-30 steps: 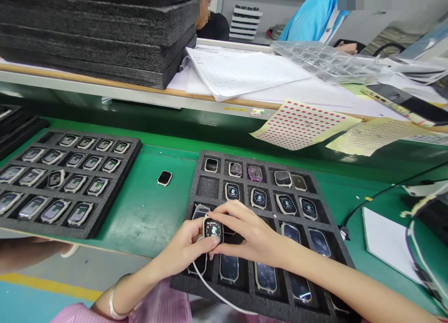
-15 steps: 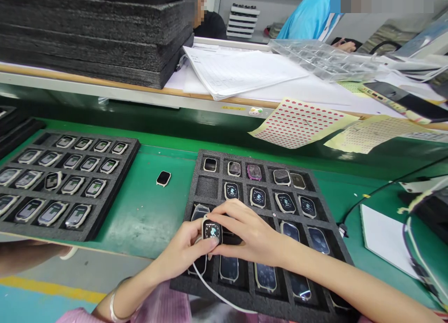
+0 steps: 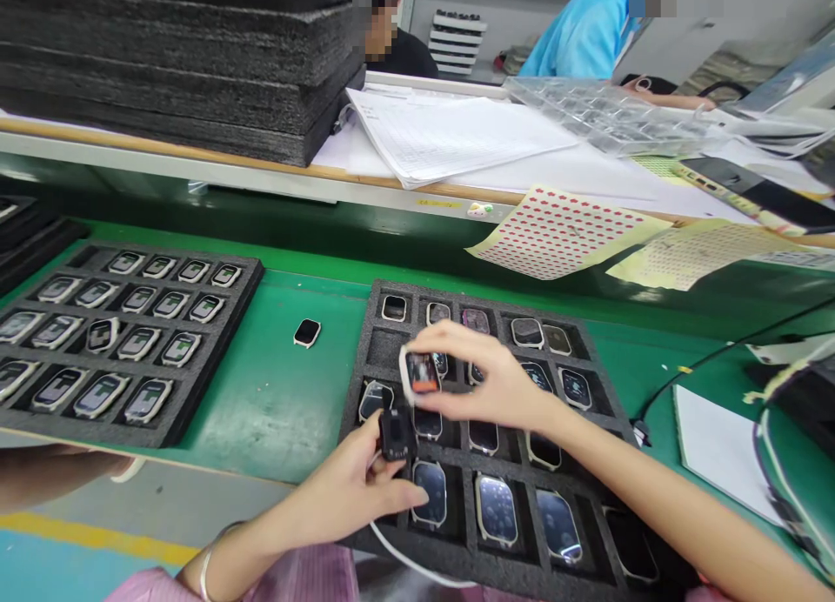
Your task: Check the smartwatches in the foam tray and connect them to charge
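My right hand (image 3: 486, 371) pinches a smartwatch (image 3: 423, 372) without a strap by its edges; its screen is lit with an orange patch. Below and left of it, my left hand (image 3: 352, 484) grips a small black charging dock (image 3: 396, 434), from which a white cable (image 3: 410, 563) trails toward the lower edge of the view. The watch is apart from the dock. Both hands are over a black foam tray (image 3: 384, 348) of watch cases, several with lit dials and others dark. One slot at its left side holds nothing.
A second foam tray (image 3: 215, 358) of watches lies at left. Between the trays sits a single dark watch (image 3: 306, 332) on the green table (image 3: 274, 393). Stacked foam (image 3: 196, 80), papers (image 3: 450, 132) and a phone (image 3: 757, 193) rest on the shelf. Two people are beyond it.
The watch has come off the dock in my left hand. My right hand has lifted it up and slightly right, and its screen picture differs. My left thumb has moved off the watch.
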`<state>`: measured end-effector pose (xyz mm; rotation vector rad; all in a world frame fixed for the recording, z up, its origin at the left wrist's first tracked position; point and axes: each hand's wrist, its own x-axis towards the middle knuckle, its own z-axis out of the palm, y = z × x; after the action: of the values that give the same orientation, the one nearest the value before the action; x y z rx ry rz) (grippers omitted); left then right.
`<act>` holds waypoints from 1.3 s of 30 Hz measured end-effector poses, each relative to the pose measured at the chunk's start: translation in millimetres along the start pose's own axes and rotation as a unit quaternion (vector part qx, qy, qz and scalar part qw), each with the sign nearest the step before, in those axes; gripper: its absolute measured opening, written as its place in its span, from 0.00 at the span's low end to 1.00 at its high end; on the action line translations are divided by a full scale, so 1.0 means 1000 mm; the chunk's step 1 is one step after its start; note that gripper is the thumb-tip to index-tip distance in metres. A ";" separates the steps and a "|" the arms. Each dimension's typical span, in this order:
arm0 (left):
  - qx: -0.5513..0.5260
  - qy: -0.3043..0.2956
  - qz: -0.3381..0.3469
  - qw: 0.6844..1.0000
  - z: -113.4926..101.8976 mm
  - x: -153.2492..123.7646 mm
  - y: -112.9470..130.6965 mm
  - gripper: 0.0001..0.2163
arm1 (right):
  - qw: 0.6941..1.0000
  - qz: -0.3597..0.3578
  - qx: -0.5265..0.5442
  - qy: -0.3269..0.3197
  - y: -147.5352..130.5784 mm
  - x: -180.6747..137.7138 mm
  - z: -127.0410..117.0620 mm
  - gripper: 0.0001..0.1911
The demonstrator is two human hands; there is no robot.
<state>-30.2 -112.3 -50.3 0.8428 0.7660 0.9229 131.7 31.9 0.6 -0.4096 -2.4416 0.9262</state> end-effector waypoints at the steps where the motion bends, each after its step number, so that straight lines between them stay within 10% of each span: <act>1: -0.014 -0.019 -0.015 1.000 0.001 -0.003 -0.002 0.24 | 0.999 0.022 -0.020 0.017 0.009 0.005 0.001 0.19; 6: 0.031 -0.001 -0.056 0.998 0.003 -0.015 -0.009 0.17 | 0.981 0.066 -0.183 -0.013 0.036 0.015 0.024 0.20; 22: 0.014 0.075 -0.018 0.997 -0.012 -0.047 0.004 0.16 | 0.864 0.010 -0.447 -0.231 -0.037 0.018 0.075 0.04; 28: -0.009 0.093 -0.002 0.996 -0.019 -0.032 0.001 0.15 | 0.916 0.009 -0.309 -0.255 -0.022 0.020 0.043 0.08; 33: -0.021 0.032 -0.015 0.999 -0.025 -0.027 0.004 0.17 | 0.983 0.004 -0.134 -0.124 -0.030 0.011 0.013 0.19; 39: 0.066 0.032 0.025 0.997 -0.021 -0.021 0.007 0.20 | 0.976 -0.041 -0.141 -0.162 -0.052 -0.003 0.027 0.14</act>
<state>-58.8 -122.7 -50.1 0.9558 0.8722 0.9555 114.2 -21.8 17.9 -0.2666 -2.8787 0.6529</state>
